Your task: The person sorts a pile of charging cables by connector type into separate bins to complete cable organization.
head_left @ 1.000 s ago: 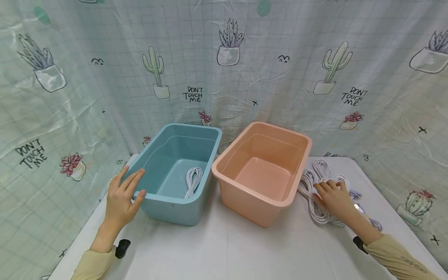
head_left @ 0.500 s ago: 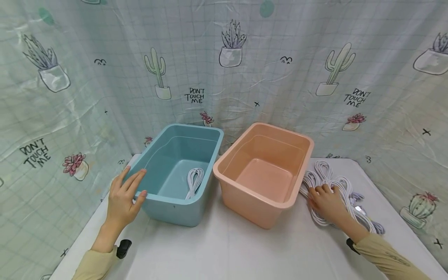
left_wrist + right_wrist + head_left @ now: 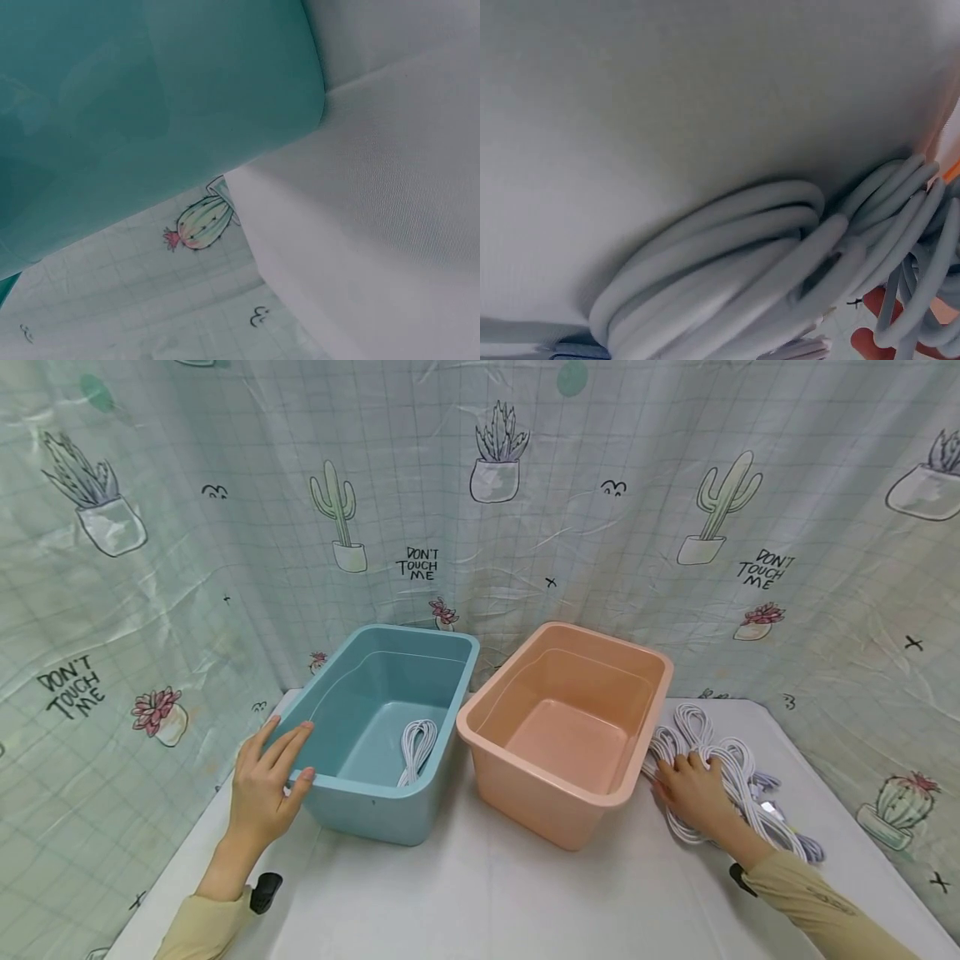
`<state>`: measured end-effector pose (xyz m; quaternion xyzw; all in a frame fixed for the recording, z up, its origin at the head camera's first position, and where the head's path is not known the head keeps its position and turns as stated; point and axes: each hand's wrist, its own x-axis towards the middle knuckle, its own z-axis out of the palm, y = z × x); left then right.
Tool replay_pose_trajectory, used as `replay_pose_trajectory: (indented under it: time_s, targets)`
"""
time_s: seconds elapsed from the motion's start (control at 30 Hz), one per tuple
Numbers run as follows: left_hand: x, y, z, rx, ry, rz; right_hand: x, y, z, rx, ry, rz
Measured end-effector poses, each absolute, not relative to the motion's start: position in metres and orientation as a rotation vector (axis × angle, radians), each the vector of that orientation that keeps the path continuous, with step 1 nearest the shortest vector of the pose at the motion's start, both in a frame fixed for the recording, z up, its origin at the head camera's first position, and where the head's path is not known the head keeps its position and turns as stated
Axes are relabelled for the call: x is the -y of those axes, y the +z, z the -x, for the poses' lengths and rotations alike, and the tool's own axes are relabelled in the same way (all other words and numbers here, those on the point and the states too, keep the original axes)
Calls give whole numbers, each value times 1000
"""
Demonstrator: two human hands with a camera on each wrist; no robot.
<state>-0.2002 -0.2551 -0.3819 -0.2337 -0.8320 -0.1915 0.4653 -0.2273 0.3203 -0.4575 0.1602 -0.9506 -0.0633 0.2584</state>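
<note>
My left hand (image 3: pixel 258 793) rests with spread fingers at the near left rim of a blue bin (image 3: pixel 367 814). Inside that bin lies one coiled white cable (image 3: pixel 415 747). To the right of the peach bin (image 3: pixel 517 802), my right hand (image 3: pixel 693 793) has its fingers curled into a pile of coiled white cables (image 3: pixel 738 760). Thick loops of cable (image 3: pixel 720 270) fill the lower part of the right wrist view, with reddish fingertips (image 3: pixel 871 345) showing behind some loops. The left wrist view shows only the bin's outer wall (image 3: pixel 150 105), not the hand.
Pale purple cables (image 3: pixel 810 848) and a small shiny piece (image 3: pixel 771 811) lie at the pile's right side. Both bins stand side by side on a white table (image 3: pixel 480 902). A printed curtain (image 3: pixel 420 468) encloses the back and sides.
My right hand has shifted a little left and nearer within the cable pile, and its fingers have curled into the coils. The left hand stays at the blue bin's rim.
</note>
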Motion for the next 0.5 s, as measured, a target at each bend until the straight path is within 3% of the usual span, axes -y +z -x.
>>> replay_pose_trajectory:
  time_s: [0.5]
  targets:
    - [256,-385,203,2040,-470,578,-312,-454,229,2763,-169,-273]
